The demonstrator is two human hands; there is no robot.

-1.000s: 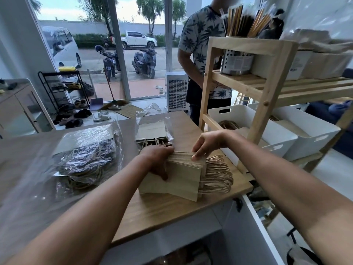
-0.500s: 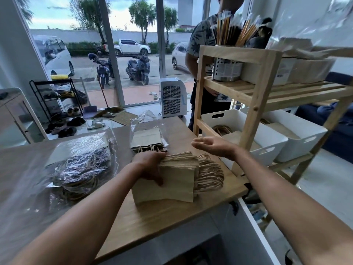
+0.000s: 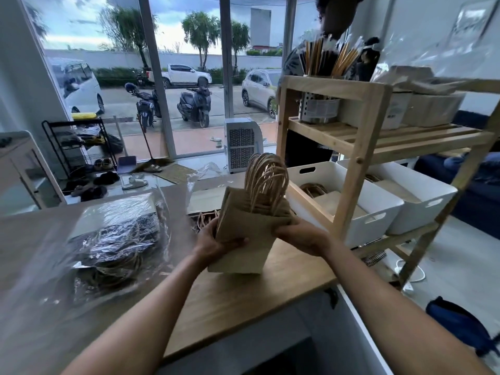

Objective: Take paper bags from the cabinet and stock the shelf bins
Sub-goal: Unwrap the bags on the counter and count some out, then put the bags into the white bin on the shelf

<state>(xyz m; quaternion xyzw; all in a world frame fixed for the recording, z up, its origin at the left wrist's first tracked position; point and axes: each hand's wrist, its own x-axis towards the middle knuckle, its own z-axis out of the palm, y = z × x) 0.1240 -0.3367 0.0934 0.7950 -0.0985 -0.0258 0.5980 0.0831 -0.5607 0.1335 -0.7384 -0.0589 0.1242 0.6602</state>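
Wooden counter (image 3: 243,301) filled the near and left of the scene, its right edge just beside a wooden shelf unit (image 3: 359,147) standing at right. On the shelf's lower level sat two white bins side by side: the nearer bin (image 3: 370,223) held flat brown bags and some twine handles, the far-right bin (image 3: 422,212) also held paper goods, contents only partly seen. Upper shelf level carried a perforated metal holder (image 3: 319,109) of sticks and some boxes. On the left part of the counter lay a clear plastic package (image 3: 116,236) of dark-printed bags with twine handles; a second plastic-wrapped pack (image 3: 200,193) lay farther back, mostly hidden. A stack of brown paper bags (image 3: 243,239) was held upright over the counter's right part, handles (image 3: 266,180) pointing up, bottom edge near or touching the counter, cannot tell which. Left hand (image 3: 216,242) clasped the stack's left side, fingers curled around the front face. Right hand (image 3: 303,236) clasped the stack's right edge, fingers closed on it. Another person stood behind the shelf at far right, mostly hidden.
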